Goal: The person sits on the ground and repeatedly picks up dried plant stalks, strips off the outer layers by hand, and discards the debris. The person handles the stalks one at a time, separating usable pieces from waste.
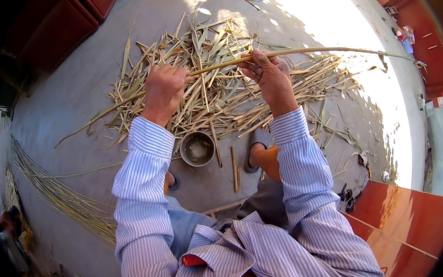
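A long, thin reed stalk (324, 49) stretches across in front of me, its ends reaching far out to the left and right. My left hand (164, 89) is closed in a fist around it. To the right, my right hand (269, 76) pinches the same stalk between thumb and fingers. Beneath both hands lies a loose pile of cut reed pieces and dry leaves (193, 104) on the floor. Between my feet and close to the pile stands a round metal bowl (198, 148) with what looks like liquid in it.
A bundle of long thin stalks (62, 195) lies on the floor (80, 92) at the left. Short cut sticks (235, 168) rest beside the bowl. Dark red furniture (60, 34) stands at the far left, and a glossy reddish panel (394, 213) is at the near right.
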A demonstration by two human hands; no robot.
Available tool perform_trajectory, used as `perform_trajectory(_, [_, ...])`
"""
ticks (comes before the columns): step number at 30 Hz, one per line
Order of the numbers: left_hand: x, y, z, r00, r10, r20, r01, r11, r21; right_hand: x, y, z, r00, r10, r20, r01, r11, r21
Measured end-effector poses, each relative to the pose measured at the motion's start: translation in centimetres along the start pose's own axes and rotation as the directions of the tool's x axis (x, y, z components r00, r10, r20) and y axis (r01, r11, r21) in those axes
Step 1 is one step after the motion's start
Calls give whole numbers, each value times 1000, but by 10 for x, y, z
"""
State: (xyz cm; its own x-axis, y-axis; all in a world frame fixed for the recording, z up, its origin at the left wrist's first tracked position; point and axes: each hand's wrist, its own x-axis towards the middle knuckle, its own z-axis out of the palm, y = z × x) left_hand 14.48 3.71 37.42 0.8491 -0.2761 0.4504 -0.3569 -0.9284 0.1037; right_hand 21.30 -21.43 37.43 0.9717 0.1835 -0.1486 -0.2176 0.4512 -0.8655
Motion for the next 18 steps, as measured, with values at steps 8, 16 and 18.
perform_trajectory(8, [-51, -101, -6, 931, -349, 106, 321, 922, 216, 9, -35, -49, 992, -94, -81, 89, 994, -61])
perform_trajectory(16, [34, 34, 15, 970, -25, -240, -57, 943, -328, -22, 0, 15, 985, -87, 148, 108, 984, -142])
perform_trajectory(18, [37, 41, 23, 966, -68, -248, -35, 921, -387, -24, -1, 20, 982, -147, 122, 161, 980, -114])
